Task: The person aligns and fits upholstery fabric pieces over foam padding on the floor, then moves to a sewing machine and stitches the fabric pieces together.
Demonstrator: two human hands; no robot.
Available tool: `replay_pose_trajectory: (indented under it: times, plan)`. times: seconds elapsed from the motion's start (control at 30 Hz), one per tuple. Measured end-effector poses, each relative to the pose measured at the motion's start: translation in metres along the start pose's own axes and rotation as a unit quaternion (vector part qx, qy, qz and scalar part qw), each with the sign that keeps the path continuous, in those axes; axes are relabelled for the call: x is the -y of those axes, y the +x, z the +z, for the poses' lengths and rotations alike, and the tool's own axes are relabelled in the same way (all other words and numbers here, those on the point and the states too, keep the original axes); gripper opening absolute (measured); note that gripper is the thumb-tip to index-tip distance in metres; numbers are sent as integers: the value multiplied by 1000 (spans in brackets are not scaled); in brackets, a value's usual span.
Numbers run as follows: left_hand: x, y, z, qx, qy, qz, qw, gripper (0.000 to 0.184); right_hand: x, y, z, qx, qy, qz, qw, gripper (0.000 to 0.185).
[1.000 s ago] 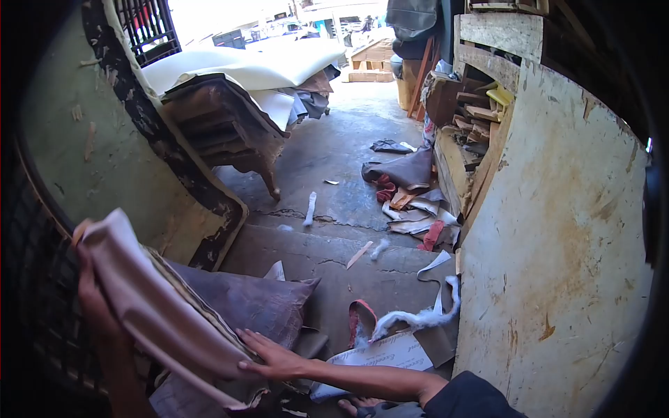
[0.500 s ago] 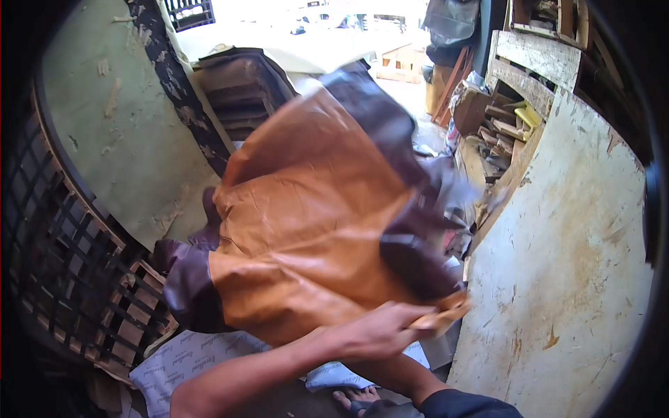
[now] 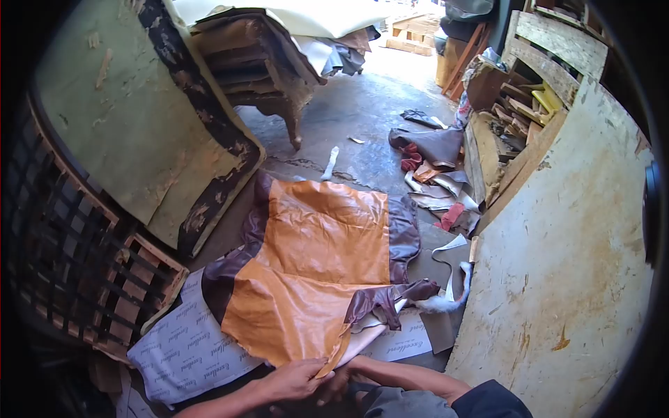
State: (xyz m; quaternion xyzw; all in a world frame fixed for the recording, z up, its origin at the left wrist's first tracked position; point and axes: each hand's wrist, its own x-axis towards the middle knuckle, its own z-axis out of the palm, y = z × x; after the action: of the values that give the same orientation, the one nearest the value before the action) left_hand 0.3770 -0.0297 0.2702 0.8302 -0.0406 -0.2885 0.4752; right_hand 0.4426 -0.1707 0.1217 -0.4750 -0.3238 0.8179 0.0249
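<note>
An orange-brown leather cover (image 3: pixel 313 237) with dark maroon side panels lies spread on the floor before me. My left hand (image 3: pixel 300 380) is closed on its near edge, where a narrow strip folds up. Just right of it, my right hand (image 3: pixel 338 383) is at the same edge, partly in shadow, its fingers curled against the folded leather. The pale underside (image 3: pixel 366 341) shows near the right hand, beside a bunched maroon panel (image 3: pixel 376 306). Beneath the cover lies a white sheet printed with lettering (image 3: pixel 195 355).
A worn padded panel (image 3: pixel 125 118) and a lattice of black webbing (image 3: pixel 63 244) stand at left. A scuffed white board (image 3: pixel 557 244) leans at right. Behind it are wood offcuts (image 3: pixel 523 104). Leather scraps (image 3: pixel 439 174) lie on the floor; a carved-leg furniture piece (image 3: pixel 258 63) stands farther back.
The leather cover, raised and billowing before, now lies spread on the floor. My left hand has moved left and down, still gripping its edge. My right hand has come into sight.
</note>
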Motion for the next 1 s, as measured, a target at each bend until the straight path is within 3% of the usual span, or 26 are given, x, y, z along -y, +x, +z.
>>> replay_pose_trajectory:
  times: [0.03, 0.07, 0.13, 0.2, 0.27, 0.3, 0.37, 0.43, 0.47, 0.5, 0.53, 0.6, 0.67, 0.7, 0.73, 0.83, 1.0]
  plan:
    - [-10, -5, -6, 46, 22, -40, 998, 42, 7, -15, 3, 7, -5, 2, 1000, 62]
    - [-7, -12, -7, -8, 121, 50, 991, 43, 23, -43, 5, 38, -36, -33, 998, 63]
    - [-61, -26, -40, 88, 219, 16, 972, 44, 17, -34, 8, 75, -68, -64, 993, 64]
    - [-102, -53, -54, -51, 181, 213, 959, 44, -23, 36, 5, 171, -86, -51, 980, 62]
    - [-150, -82, -62, -139, 163, 301, 929, 44, -43, 44, 0, 165, -44, -30, 985, 59]
    - [-167, -99, -62, -138, 157, 297, 932, 44, -55, 47, 2, 157, 0, -10, 988, 57]
    - [-187, -123, -63, -246, 123, 382, 882, 33, -63, 49, 10, 147, 59, 20, 987, 54]
    - [-180, -102, -57, -257, 168, 386, 870, 33, -59, 42, 11, 147, 62, 32, 987, 53]
    - [-173, -89, -58, -181, 249, 367, 878, 31, -57, 38, 12, 146, 64, 37, 987, 53]
    - [-157, -63, -54, -94, 268, 325, 902, 52, -56, 37, 11, 143, 63, 46, 987, 52]
    - [-117, -40, -30, -50, 287, 292, 911, 60, -55, 29, 12, 133, 70, 49, 987, 52]
    - [-63, -9, -2, 4, 327, 147, 933, 67, -49, 21, 12, 106, 86, 60, 989, 52]
    - [-6, 20, 31, -19, 425, 27, 905, 71, -37, 20, 11, 78, 101, 76, 989, 52]
    - [22, 25, 44, -22, 426, 23, 904, 71, -50, 49, 4, 103, 25, 47, 993, 51]
    - [53, 22, 55, -52, 449, 15, 892, 70, -69, 92, -3, 217, -116, -92, 965, 51]
    - [132, 17, 88, -88, 480, 7, 873, 66, -104, 182, -17, 211, -137, -154, 955, 51]
    - [152, 4, 97, -80, 511, 5, 856, 62, -140, 197, -17, 198, -202, -286, 915, 50]
